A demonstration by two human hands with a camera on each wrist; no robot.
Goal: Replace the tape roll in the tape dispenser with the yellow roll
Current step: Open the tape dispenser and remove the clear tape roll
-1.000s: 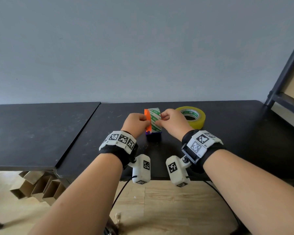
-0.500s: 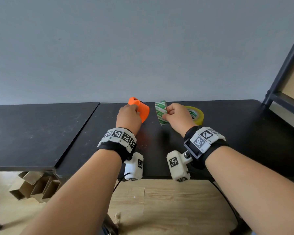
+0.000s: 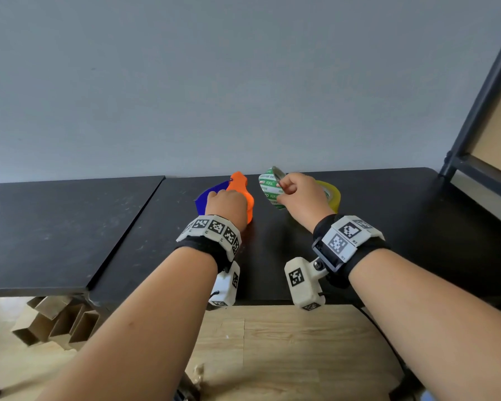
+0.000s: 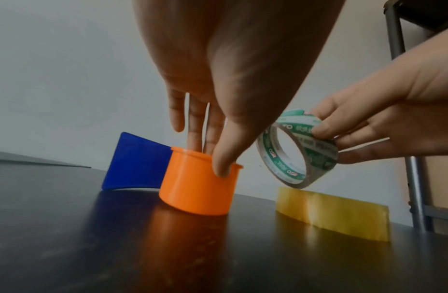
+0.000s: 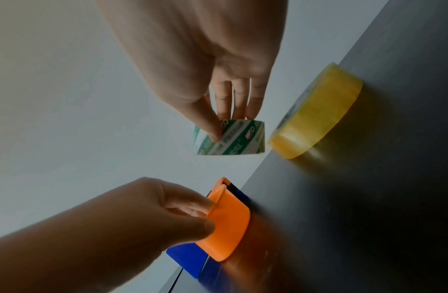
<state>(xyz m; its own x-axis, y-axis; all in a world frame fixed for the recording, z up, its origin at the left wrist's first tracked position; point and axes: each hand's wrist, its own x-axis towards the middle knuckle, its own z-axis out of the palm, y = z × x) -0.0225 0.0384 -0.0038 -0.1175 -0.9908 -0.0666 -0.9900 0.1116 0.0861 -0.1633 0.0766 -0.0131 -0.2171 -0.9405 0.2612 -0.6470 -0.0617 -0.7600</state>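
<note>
Yellow roll [image 3: 333, 195] is lying flat on the tabletop [image 3: 388, 215], far right, just behind the right hand [image 3: 302, 198]. That hand is pinching the green-printed roll [image 3: 268, 189], lifted clear of the dispenser [image 4: 198, 184]. Left hand [image 3: 229, 205] is gripping the dispenser's orange rim, fingers inside. Best move, I'd say: park the green roll well right, away from the yellow one, while keeping the dispenser pinned.

The green-and-white tape roll [image 3: 269, 190] carries repeated printed lettering; only the fragment "ZO" is legible. The wrist bands [image 3: 348, 236] bear black-and-white square marker codes; their small labels are unreadable.
</note>
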